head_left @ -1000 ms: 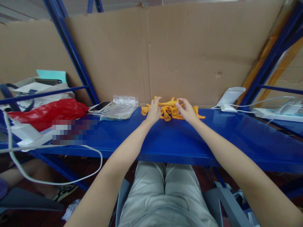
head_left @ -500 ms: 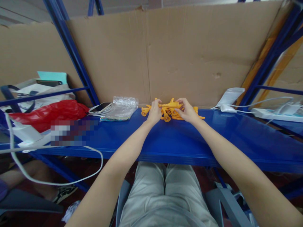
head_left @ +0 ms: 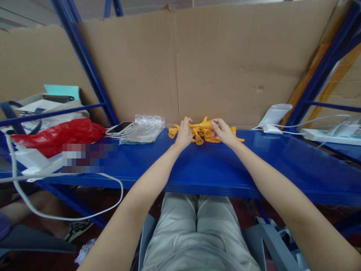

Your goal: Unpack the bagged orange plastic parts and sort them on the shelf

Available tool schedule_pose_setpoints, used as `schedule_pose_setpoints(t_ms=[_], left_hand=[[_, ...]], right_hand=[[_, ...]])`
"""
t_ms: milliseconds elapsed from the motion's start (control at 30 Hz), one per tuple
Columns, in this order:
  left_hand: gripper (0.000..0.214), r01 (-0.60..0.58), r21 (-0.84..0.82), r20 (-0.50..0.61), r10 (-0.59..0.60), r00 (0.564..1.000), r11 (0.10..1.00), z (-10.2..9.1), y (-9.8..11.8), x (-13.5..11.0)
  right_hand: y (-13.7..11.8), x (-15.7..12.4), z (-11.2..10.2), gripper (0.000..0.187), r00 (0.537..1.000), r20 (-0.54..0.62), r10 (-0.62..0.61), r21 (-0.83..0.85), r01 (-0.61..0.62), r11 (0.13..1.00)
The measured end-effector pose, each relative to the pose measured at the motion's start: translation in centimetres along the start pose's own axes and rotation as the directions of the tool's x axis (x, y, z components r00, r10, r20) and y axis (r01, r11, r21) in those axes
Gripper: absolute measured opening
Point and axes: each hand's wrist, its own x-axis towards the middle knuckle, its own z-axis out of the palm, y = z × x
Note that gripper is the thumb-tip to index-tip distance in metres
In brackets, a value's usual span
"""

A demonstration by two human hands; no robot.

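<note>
An orange plastic piece (head_left: 200,124) with a ribbed tube-like middle lies level between my two hands, just above a heap of similar orange pieces. My left hand (head_left: 184,133) is closed around its left end. At its right end, the thumb and fingers of my right hand (head_left: 223,131) pinch the piece. Beneath, several orange pieces with flared, cup-like ends (head_left: 199,140) rest on the blue shelf (head_left: 208,165). My fingers hide both ends of the held piece, so its exact kind is unclear.
A cardboard panel (head_left: 220,67) stands behind the shelf. To the left are a clear plastic bag (head_left: 145,130), a phone (head_left: 120,128), a red bag (head_left: 63,135) and a white cable (head_left: 70,218). A white adapter (head_left: 272,128) and a power strip (head_left: 329,136) sit on the right.
My right hand has shifted slightly, with its fingers drawn in at the right end of the piece. My left hand keeps its hold in nearly the same spot.
</note>
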Motion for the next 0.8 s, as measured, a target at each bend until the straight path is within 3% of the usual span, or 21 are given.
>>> schedule_pose_setpoints(t_ms=[333,800], left_hand=[[0.035,0.065,0.025,0.059,-0.067,0.996,0.998,0.2,-0.4,0.2],[0.03,0.18,-0.029,0.135,-0.174,0.975,0.983,0.4,-0.1,0.1]], right_hand=[[0.2,0.2,-0.4,0.038,0.99,-0.016,-0.14,-0.053,0.139,0.989],[0.1,0.4,-1.9,0.044,0.963,0.081,-0.255,-0.234,0.267,0.935]])
